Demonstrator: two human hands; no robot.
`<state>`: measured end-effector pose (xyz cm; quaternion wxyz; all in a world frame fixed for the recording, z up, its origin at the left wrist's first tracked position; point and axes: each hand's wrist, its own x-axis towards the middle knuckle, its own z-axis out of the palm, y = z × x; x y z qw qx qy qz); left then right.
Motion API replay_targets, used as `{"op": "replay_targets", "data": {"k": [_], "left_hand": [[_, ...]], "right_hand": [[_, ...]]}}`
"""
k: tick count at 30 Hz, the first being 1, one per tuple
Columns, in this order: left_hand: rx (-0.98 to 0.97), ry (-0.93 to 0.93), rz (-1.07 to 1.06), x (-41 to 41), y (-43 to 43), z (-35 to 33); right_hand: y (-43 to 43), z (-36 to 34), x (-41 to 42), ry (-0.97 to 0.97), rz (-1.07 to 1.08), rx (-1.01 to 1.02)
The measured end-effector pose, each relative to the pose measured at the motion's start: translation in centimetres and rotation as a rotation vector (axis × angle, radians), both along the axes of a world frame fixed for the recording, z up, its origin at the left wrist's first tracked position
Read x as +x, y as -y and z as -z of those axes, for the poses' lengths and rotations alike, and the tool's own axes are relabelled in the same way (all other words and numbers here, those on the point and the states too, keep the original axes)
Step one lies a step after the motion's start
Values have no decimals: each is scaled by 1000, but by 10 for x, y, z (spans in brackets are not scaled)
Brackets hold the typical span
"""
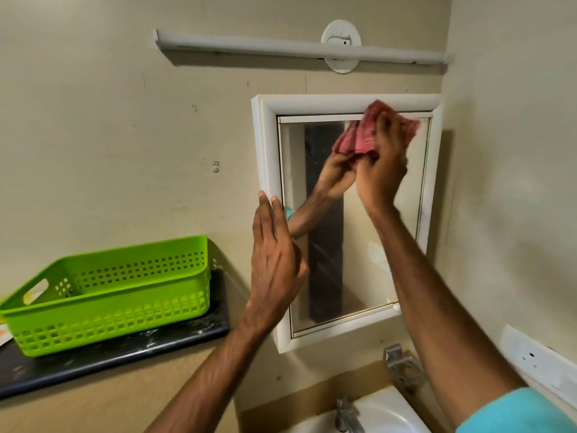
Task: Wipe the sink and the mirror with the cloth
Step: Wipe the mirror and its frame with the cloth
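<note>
A white-framed mirror hangs on the beige wall. My right hand presses a bunched pink cloth against the upper part of the glass, near the top frame. My left hand is flat with fingers together, resting on the mirror's left frame edge and holding nothing. The glass reflects my right hand, arm and the cloth. A white sink with a metal tap shows at the bottom edge, partly cut off.
A green perforated plastic basket stands on a dark shelf at the left. A metal holder is fixed below the mirror. A white socket plate sits on the right wall. A white tube light fixture runs above.
</note>
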<state>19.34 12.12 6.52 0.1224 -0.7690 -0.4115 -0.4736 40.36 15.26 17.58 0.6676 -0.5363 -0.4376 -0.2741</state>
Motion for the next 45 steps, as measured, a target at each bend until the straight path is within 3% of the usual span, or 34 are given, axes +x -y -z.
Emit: {"op": "replay_targets", "data": {"k": [4, 6, 8, 11, 13, 15, 18, 20, 21, 23, 26, 28, 32, 36, 38, 43, 45], "left_hand": [[21, 33, 12, 2, -4, 4], [43, 47, 37, 2, -6, 7], [49, 29, 31, 2, -7, 10], [-2, 44, 10, 5, -8, 19], [-40, 65, 15, 10, -4, 26], [-62, 79, 35, 16, 0, 33], [-76, 93, 50, 22, 0, 42], [-83, 79, 36, 22, -2, 46], [-85, 80, 38, 23, -3, 47], [-90, 93, 45, 23, -3, 47], [-100, 108, 40, 23, -1, 46], [-100, 97, 15, 24, -3, 48], [-116, 97, -36, 25, -4, 49], [-114, 92, -7, 24, 0, 49], [-138, 109, -1, 23, 1, 51], [-114, 163, 117, 15, 4, 53], [-96, 154, 155, 6, 7, 52]], "right_hand": [[8, 85, -46, 485, -160, -109], [13, 130, -33, 623, -172, -171], [16, 163, -7, 479, -169, -157], [18, 187, 23, -92, -132, -47], [15, 199, 19, -281, -91, -56], [13, 220, 1, -138, -154, -105], [26, 258, -19, 350, -283, -299], [36, 276, -7, 604, -268, -385], [40, 284, 4, 641, -243, -397], [44, 301, 30, 494, -255, -396], [49, 322, 44, 34, -255, -307], [49, 331, 29, -147, -166, -289], [60, 333, -25, -206, -169, -374], [83, 327, -60, -60, -368, -505], [90, 316, -69, -92, -468, -562], [111, 256, -87, -625, -741, -486], [118, 232, -93, -679, -807, -427]]}}
